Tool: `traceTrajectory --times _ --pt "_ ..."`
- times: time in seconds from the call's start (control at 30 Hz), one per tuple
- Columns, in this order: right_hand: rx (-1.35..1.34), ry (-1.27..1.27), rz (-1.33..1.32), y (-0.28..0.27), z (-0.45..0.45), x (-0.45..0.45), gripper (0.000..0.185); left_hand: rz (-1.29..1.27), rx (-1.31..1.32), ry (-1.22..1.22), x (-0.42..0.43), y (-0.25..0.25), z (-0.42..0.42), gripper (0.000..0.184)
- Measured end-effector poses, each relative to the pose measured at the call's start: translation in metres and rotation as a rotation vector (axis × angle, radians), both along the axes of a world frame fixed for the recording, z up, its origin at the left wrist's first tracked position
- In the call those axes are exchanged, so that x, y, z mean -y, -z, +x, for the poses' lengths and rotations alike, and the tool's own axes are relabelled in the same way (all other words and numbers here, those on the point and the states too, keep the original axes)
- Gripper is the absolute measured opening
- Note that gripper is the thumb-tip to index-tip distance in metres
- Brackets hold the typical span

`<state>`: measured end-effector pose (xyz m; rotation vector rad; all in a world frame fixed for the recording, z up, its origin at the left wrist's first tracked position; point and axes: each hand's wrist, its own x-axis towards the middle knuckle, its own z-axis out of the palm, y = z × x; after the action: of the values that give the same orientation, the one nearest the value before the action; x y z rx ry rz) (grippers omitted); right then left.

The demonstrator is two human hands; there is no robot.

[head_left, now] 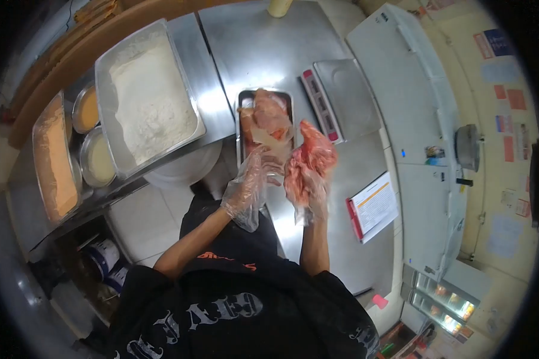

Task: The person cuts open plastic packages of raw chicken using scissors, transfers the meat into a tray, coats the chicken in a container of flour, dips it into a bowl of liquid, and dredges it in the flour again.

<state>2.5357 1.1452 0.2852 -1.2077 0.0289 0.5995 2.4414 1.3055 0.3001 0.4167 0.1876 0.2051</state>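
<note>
Both hands wear clear plastic gloves. My right hand (313, 190) grips a piece of raw meat (310, 154) above the steel table, just right of a metal tray. My left hand (253, 179) is at the near end of that tray (238, 133), its fingers apart and nothing seen in them. Inside the tray lie raw meat pieces (270, 112), pinkish with pale skin; the glove and fingers hide part of the tray's near end.
A kitchen scale (344, 99) stands right of the tray, papers on a red clipboard (374, 206) nearer me. At left are a large pan of white flour (153, 96), an orange powder tray (55, 158) and two round bowls (99, 158). White fridges (422, 131) line the right.
</note>
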Motion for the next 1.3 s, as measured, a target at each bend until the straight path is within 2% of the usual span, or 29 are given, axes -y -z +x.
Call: traceTrajectory --times 0.03,0.13,0.3,0.5,0.63,0.73,0.77,0.8,0.87,0.93,1.0,1.07,1.2,1.3 --pt "0.010 0.021 -0.023 -0.001 -0.012 0.006 0.027 -0.136 0.039 0.020 -0.003 -0.009 -0.007 0.043" --pt "0.022 0.062 -0.096 -0.009 -0.057 0.020 0.028 -0.104 -0.069 0.116 -0.018 -0.034 -0.043 0.045" --pt "-0.007 0.033 -0.277 -0.031 -0.143 0.040 0.029 0.135 -0.208 0.200 -0.058 -0.063 -0.099 0.050" --pt "-0.076 -0.025 -0.473 -0.071 -0.239 0.040 0.031 0.454 -0.252 0.228 -0.123 -0.096 -0.146 0.056" --pt "-0.106 -0.041 -0.568 -0.102 -0.288 0.020 0.033 0.499 -0.375 0.152 -0.177 -0.110 -0.170 0.060" --pt "-0.098 -0.068 -0.617 -0.119 -0.302 -0.008 0.034 0.215 -0.607 0.062 -0.220 -0.076 -0.183 0.057" --pt "-0.094 -0.076 -0.626 -0.124 -0.304 -0.019 0.034 0.006 -0.754 -0.001 -0.233 -0.054 -0.185 0.054" --pt "-0.084 -0.080 -0.636 -0.129 -0.305 -0.030 0.034 0.003 -0.757 0.005 -0.243 -0.030 -0.187 0.054" --pt "-0.070 -0.106 -0.643 -0.136 -0.305 -0.051 0.035 -0.328 -0.784 -0.342 -0.256 0.022 -0.192 0.046" --pt "-0.055 -0.131 -0.651 -0.142 -0.305 -0.071 0.036 -0.292 -0.805 -0.370 -0.258 0.064 -0.201 0.043" --pt "-0.037 -0.161 -0.651 -0.148 -0.303 -0.093 0.037 -0.253 -0.823 -0.392 -0.271 0.076 -0.205 0.039" --pt "-0.019 -0.200 -0.637 -0.149 -0.300 -0.114 0.038 -0.178 -0.902 -0.494 -0.283 0.079 -0.206 0.037" --pt "0.027 -0.332 -0.600 -0.157 -0.289 -0.157 0.039 -0.173 -0.895 -0.463 -0.288 0.092 -0.219 0.037" --pt "0.098 -0.511 -0.519 -0.163 -0.261 -0.211 0.040 -0.158 -0.902 -0.463 -0.293 0.081 -0.217 0.041"
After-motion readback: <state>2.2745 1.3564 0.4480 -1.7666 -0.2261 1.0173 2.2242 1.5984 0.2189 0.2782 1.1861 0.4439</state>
